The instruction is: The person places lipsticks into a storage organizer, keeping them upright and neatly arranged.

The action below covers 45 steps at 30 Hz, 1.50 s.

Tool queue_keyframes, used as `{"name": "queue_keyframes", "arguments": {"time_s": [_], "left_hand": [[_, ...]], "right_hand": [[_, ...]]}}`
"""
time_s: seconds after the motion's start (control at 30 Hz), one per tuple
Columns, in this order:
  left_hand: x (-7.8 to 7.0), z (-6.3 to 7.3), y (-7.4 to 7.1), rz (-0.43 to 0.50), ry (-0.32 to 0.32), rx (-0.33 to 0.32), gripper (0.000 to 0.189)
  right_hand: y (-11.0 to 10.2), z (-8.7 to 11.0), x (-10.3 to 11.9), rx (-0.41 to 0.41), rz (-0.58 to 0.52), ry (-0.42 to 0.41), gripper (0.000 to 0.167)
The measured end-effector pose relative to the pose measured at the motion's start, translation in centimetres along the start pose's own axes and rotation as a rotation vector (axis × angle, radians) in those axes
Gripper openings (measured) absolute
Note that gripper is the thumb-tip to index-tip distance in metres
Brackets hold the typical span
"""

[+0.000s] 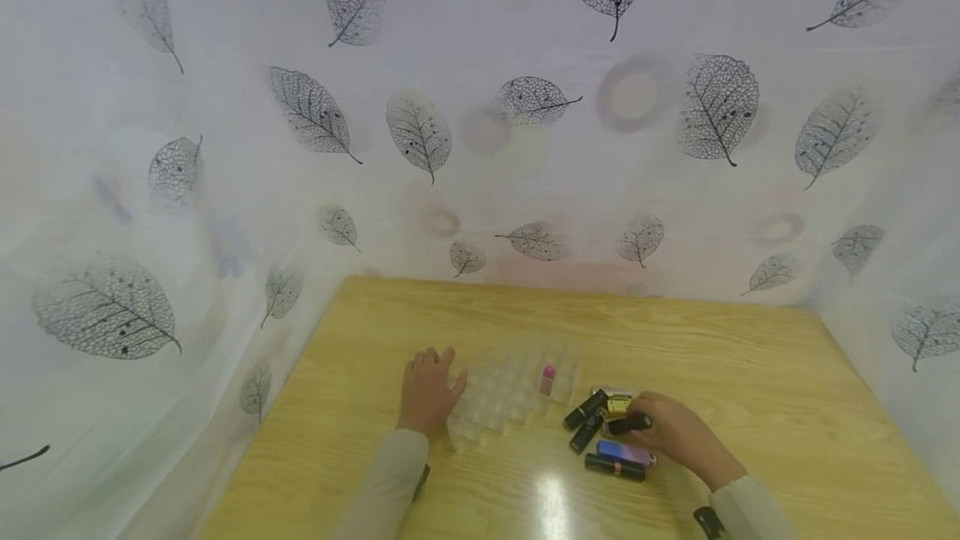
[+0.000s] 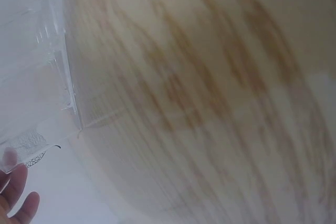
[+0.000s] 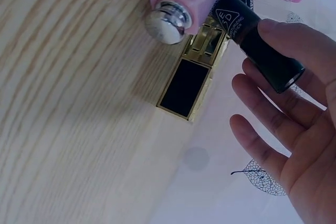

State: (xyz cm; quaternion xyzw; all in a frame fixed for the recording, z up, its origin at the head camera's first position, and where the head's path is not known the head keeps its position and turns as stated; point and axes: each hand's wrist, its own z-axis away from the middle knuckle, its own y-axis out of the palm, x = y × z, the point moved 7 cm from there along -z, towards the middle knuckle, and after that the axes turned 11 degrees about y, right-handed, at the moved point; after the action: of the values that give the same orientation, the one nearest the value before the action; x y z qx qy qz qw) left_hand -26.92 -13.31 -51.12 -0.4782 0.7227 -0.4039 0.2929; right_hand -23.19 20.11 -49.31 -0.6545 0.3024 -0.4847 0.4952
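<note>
My left hand (image 1: 430, 392) rests with spread fingers at the left edge of a clear multi-compartment lipstick organizer (image 1: 491, 398). In the left wrist view its fingertips (image 2: 18, 179) show by a corner of the clear plastic (image 2: 68, 72). A lipstick with a pink top (image 1: 548, 379) stands in a compartment toward the organizer's right end. Between thumb and fingers, my right hand (image 1: 675, 432) pinches a black lipstick tube (image 3: 273, 59) with white lettering, tilted over the pile. Close by lie a gold-and-black lipstick (image 3: 184, 87) and a blue-to-pink tube (image 1: 624, 452) with a silver ball end.
Left of the held tube lie two black lipsticks, one upper (image 1: 586, 409) and one lower (image 1: 587, 432). Another black tube (image 1: 615, 467) lies nearest the front. All are on a wood-grain table (image 1: 712, 348), enclosed by leaf-printed white curtains (image 1: 480, 173) at the back and sides.
</note>
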Motion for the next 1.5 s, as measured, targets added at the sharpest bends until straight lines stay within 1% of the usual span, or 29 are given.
{"name": "queue_keyframes", "arguments": {"time_s": [0.23, 0.43, 0.7, 0.83, 0.93, 1.03, 1.2, 1.27, 1.33, 1.4, 1.5], "left_hand": [[-0.1, 0.1, 0.1, -0.001, 0.006, -0.013, 0.037], [-0.3, 0.1, -0.2, -0.013, 0.012, -0.016, 0.037], [-0.4, 0.0, -0.7, 0.001, 0.013, -0.011, 0.037], [-0.3, 0.0, -0.9, -0.007, 0.017, -0.004, 0.038], [-0.3, -0.1, -0.9, -0.02, 0.021, 0.003, 0.039], [-0.1, -0.3, -0.9, -0.025, 0.017, 0.017, 0.04], [-0.1, -0.8, -1.1, -0.003, 0.008, 0.045, 0.042], [-0.5, -1.3, -1.6, 0.031, 0.012, 0.044, 0.04], [-1.4, -1.9, -2.5, 0.056, 0.033, 0.033, 0.039], [-2.8, -2.5, -3.6, 0.078, 0.065, 0.014, 0.037], [-5.4, -3.4, -5.2, 0.101, 0.12, -0.013, 0.036]], "right_hand": [[-0.6, 0.0, 0.5, 0.025, 0.023, 0.016, 0.02], [-1.5, 0.1, 1.2, 0.01, 0.033, 0.005, 0.023], [-4.2, -0.1, 2.5, -0.052, 0.059, -0.049, 0.021], [-5.6, -0.2, 3.4, -0.085, 0.081, -0.098, 0.021], [-6.4, -0.3, 4.0, -0.103, 0.103, -0.12, 0.022], [-7.3, -0.4, 4.6, -0.103, 0.107, -0.128, 0.022], [-8.6, -0.5, 5.5, -0.092, 0.106, -0.131, 0.021], [-9.0, -0.4, 5.7, -0.091, 0.11, -0.132, 0.02], [-9.5, -0.4, 6.0, -0.09, 0.109, -0.134, 0.02], [-9.9, -0.3, 6.3, -0.094, 0.103, -0.153, 0.02], [-10.4, -0.2, 7.0, -0.111, 0.095, -0.19, 0.021]]}}
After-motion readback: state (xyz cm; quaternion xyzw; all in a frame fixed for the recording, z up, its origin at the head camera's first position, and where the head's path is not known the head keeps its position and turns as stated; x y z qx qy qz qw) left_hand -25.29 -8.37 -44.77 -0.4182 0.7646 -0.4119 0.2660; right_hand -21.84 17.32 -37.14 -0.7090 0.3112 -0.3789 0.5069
